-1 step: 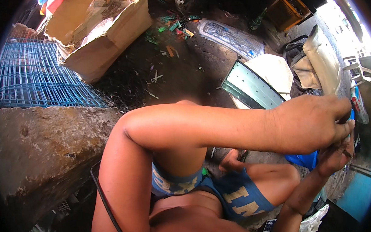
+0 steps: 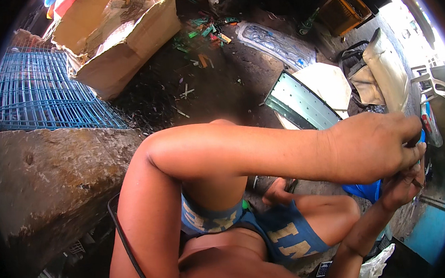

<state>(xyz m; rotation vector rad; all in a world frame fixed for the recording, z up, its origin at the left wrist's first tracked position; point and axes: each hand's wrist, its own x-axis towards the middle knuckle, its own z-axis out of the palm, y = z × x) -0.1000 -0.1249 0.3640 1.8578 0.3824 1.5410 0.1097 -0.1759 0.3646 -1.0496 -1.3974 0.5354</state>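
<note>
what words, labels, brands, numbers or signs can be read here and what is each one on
Blue shorts: large pale block letters, broken up by folds; not copied out here.
Red-and-blue item at the right: any print is too small to read.
Small dark item near the bottom: pale marks, too small to read.

- blue plastic sheet: glossy; partly hidden, seen just below the left hand;
- pale-green rectangular panel: dark-edged, dotted; lying slantwise, its near edge beside the left wrist;
- between the fingertips: hidden
</note>
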